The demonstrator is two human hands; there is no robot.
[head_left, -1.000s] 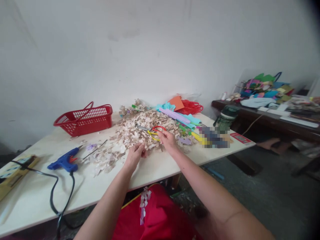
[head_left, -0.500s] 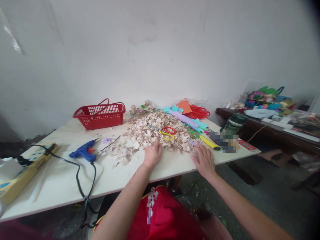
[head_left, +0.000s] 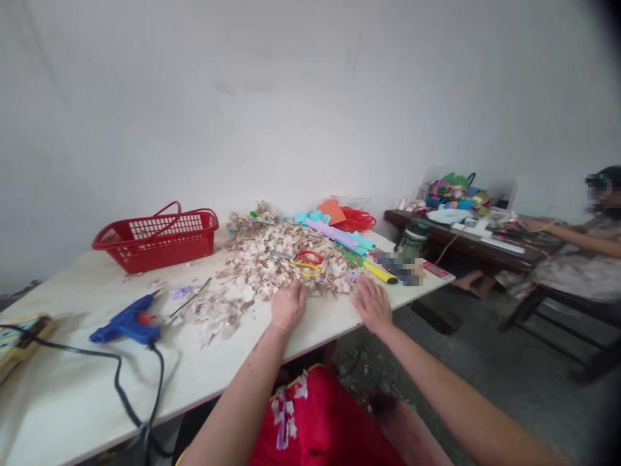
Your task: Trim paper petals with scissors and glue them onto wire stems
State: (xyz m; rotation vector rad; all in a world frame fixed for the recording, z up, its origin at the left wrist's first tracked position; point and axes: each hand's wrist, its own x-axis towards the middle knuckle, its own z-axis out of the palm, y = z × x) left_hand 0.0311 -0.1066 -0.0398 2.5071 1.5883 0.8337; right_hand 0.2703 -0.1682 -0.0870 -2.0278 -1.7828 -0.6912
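Observation:
My left hand (head_left: 289, 305) rests on the table at the near edge of a heap of pale, dried-looking petals (head_left: 262, 260). Its fingers are curled in, and whatever they may hold is hidden. My right hand (head_left: 372, 304) lies open and flat on the tabletop at the heap's right end, fingers spread beside a small lilac piece (head_left: 353, 274). Scissors (head_left: 309, 261) with one red and one yellow handle loop lie on the heap, just beyond my left hand. Several pale and lilac scraps (head_left: 286, 414) sit on my red apron (head_left: 325, 421).
A red basket (head_left: 165, 249) stands at the back left. Nearer lies a blue glue gun (head_left: 129, 321) with a trailing black cord. Coloured paper, a yellow-handled tool (head_left: 380, 272) and a green jar (head_left: 414, 242) are at the right. A co-worker's arm (head_left: 572, 233) reaches over another table.
The view has turned to the right, so the co-worker now shows and the power strip is partly cut off. My hands keep about the same places by the heap.

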